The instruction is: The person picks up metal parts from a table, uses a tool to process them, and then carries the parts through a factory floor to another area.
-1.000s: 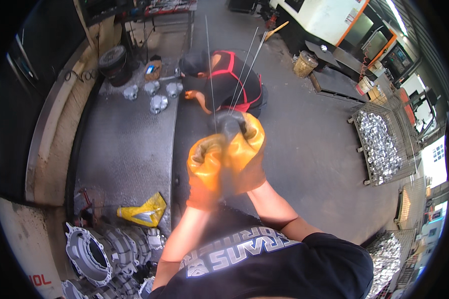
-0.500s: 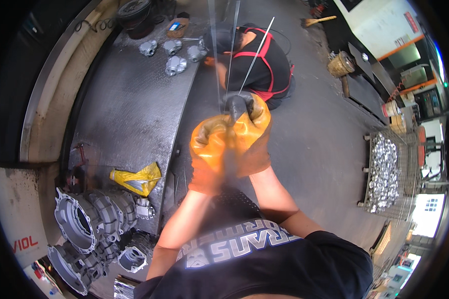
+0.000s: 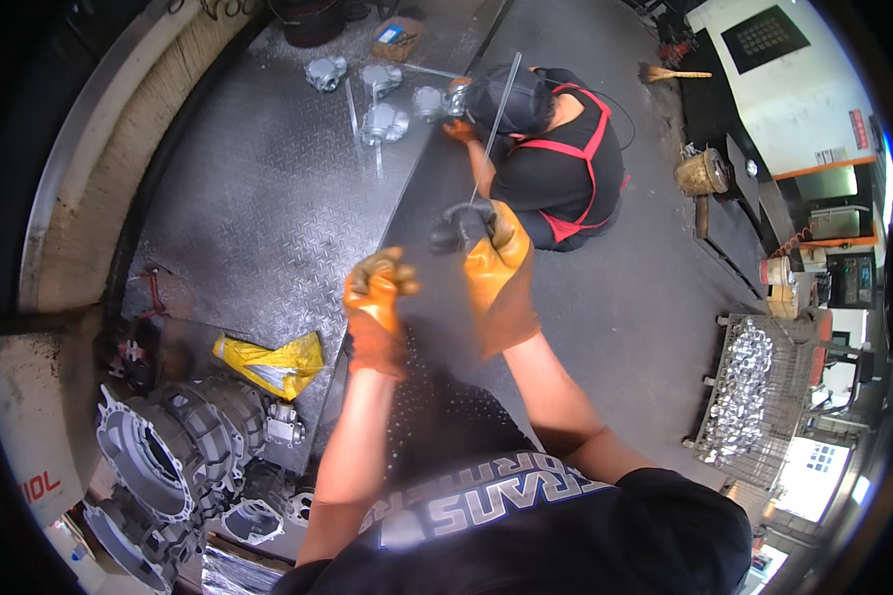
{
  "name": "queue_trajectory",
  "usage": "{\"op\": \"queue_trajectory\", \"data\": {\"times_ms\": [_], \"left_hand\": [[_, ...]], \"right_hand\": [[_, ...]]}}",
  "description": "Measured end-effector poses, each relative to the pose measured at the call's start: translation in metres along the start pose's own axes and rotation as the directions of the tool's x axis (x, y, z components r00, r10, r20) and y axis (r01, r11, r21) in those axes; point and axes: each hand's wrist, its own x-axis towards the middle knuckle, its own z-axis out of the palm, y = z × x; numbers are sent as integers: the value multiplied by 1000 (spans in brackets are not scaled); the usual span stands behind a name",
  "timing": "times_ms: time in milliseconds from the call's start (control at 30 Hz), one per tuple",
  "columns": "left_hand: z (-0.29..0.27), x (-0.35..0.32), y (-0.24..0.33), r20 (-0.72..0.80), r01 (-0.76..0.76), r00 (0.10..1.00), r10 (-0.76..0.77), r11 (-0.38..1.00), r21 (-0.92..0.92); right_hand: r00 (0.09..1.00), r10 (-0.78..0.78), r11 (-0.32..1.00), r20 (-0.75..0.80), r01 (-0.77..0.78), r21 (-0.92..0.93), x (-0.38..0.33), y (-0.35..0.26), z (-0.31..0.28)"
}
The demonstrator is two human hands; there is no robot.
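The right hand (image 3: 496,263), in an orange glove, is closed around a dark curved handle (image 3: 456,223). A thin metal rod (image 3: 494,124) runs from this handle up and away from the person, toward the crouching co-worker (image 3: 556,149). The long axis of the rod lies almost along the line of sight, tilted slightly right at its far end.

The left hand (image 3: 377,297), also gloved in orange, is curled into a loose fist below and left of the handle, clear of it. It appears to hold nothing, though the palm side is turned away and a small item inside it cannot be ruled out. The right hand is therefore the one on the handle; the left hand is near but apart.

The far end of the rod passes in front of the co-worker's head and its tip is hard to make out against the dark cap. What the handle joins to at the grip is hidden by the right glove.

Left of the handle lies a checker-plate floor panel (image 3: 258,198). Beyond the handle, near the co-worker, stand several small grey castings (image 3: 382,124). Well below and left of the handle lie a yellow bag (image 3: 268,362) and a large ribbed housing (image 3: 169,446).
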Motion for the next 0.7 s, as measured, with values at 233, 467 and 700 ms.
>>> {"op": "queue_trajectory", "data": {"times_ms": [233,467,700], "left_hand": [[-174,131,-94,-402,193,914,-61,936,295],[-291,192,-155,-645,448,744,-177,847,285],[-289,237,-134,-572,500,776,264,294,814]], "right_hand": [[880,449,888,151,-459,35,59,92,16],[719,674,720,167,-691,69,89,192,18],[571,793,518,212,-815,258,101,298,2]]}}
